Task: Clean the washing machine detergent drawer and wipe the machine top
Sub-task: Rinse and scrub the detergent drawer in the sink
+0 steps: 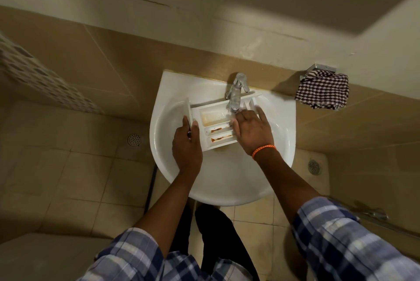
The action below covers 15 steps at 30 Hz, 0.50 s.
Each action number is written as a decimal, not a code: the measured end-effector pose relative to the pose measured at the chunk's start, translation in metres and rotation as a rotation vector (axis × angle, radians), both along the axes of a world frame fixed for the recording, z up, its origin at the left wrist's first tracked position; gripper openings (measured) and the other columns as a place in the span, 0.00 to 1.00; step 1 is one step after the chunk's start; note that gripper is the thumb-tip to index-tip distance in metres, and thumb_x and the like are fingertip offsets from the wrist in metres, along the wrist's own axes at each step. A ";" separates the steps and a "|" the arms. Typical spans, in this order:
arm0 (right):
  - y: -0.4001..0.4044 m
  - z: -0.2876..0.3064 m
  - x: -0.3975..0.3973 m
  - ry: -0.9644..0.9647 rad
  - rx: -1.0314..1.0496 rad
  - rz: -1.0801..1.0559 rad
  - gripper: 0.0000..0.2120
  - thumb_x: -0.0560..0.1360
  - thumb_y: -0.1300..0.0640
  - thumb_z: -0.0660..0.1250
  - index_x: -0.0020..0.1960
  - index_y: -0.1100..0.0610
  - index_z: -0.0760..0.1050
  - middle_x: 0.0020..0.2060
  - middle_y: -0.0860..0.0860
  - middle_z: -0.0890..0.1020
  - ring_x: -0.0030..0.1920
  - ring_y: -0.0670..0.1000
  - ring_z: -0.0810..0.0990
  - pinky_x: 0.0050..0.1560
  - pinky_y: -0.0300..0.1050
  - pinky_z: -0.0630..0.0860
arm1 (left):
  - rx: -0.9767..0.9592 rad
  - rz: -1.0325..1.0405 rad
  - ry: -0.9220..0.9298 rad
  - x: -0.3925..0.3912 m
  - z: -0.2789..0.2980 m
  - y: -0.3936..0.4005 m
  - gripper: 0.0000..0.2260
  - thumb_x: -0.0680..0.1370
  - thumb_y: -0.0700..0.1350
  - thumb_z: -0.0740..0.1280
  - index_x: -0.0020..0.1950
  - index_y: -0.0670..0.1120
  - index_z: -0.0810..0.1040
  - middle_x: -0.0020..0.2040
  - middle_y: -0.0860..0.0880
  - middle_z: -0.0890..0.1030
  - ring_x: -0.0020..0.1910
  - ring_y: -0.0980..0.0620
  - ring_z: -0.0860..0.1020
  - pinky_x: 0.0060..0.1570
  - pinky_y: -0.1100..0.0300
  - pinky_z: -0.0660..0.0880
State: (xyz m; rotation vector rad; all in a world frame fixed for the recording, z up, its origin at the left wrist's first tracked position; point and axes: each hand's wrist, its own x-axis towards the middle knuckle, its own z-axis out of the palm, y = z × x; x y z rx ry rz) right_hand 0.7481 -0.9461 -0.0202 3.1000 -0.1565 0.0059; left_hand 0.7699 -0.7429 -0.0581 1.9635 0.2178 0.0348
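Note:
A white detergent drawer [218,121] lies across a white wash basin [222,180], under a chrome tap [236,92]. Two of its narrow compartments show reddish-brown residue. My left hand [187,144] grips the drawer's front-panel end at the left, fingers curled round its edge. My right hand [252,130] rests on the drawer's right part below the spout, fingers spread and fairly straight over it. An orange band sits on my right wrist. Water seems to run into the large compartment, though blur keeps me from being sure.
A checked cloth [322,92] hangs from a metal holder on the tiled wall to the right of the basin. Floor drains sit at the left [134,139] and right [314,167]. A mosaic-tiled wall stands at the far left.

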 end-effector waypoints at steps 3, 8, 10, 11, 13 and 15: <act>0.031 -0.009 0.005 -0.037 0.025 -0.157 0.24 0.87 0.48 0.51 0.65 0.60 0.80 0.57 0.58 0.84 0.63 0.59 0.80 0.81 0.59 0.60 | 0.036 0.009 0.002 0.002 0.005 0.000 0.21 0.86 0.61 0.59 0.59 0.47 0.84 0.42 0.51 0.83 0.42 0.56 0.83 0.46 0.54 0.83; 0.056 -0.013 0.005 0.027 0.126 -0.119 0.21 0.87 0.47 0.50 0.66 0.54 0.77 0.62 0.58 0.80 0.61 0.61 0.77 0.67 0.58 0.69 | -0.009 -0.070 0.053 0.004 -0.013 0.022 0.27 0.84 0.67 0.57 0.59 0.48 0.84 0.43 0.52 0.85 0.43 0.55 0.85 0.48 0.48 0.84; 0.049 -0.013 0.000 0.066 0.169 0.075 0.18 0.87 0.48 0.52 0.66 0.53 0.78 0.66 0.53 0.79 0.64 0.57 0.78 0.65 0.57 0.71 | -0.028 -0.104 0.084 0.005 -0.016 0.028 0.26 0.84 0.67 0.58 0.55 0.48 0.85 0.42 0.51 0.85 0.43 0.54 0.85 0.48 0.47 0.84; 0.043 -0.014 -0.002 0.093 0.168 0.138 0.18 0.87 0.47 0.53 0.65 0.52 0.79 0.67 0.52 0.80 0.64 0.56 0.78 0.64 0.56 0.72 | -0.038 -0.119 0.090 0.005 -0.014 0.029 0.26 0.83 0.67 0.58 0.53 0.48 0.85 0.42 0.51 0.86 0.42 0.53 0.85 0.49 0.48 0.84; 0.032 -0.015 -0.006 0.084 0.165 0.060 0.21 0.86 0.42 0.56 0.62 0.54 0.81 0.64 0.53 0.82 0.61 0.56 0.80 0.63 0.54 0.73 | -0.049 -0.137 0.090 0.007 -0.010 0.027 0.24 0.84 0.66 0.59 0.54 0.49 0.85 0.43 0.52 0.86 0.44 0.54 0.86 0.51 0.49 0.85; 0.025 -0.016 -0.009 0.056 0.177 -0.108 0.28 0.84 0.36 0.57 0.60 0.58 0.82 0.61 0.55 0.82 0.58 0.57 0.81 0.61 0.53 0.76 | -0.042 -0.134 0.095 0.007 -0.007 0.024 0.23 0.84 0.65 0.60 0.53 0.49 0.85 0.43 0.52 0.86 0.44 0.55 0.85 0.50 0.51 0.85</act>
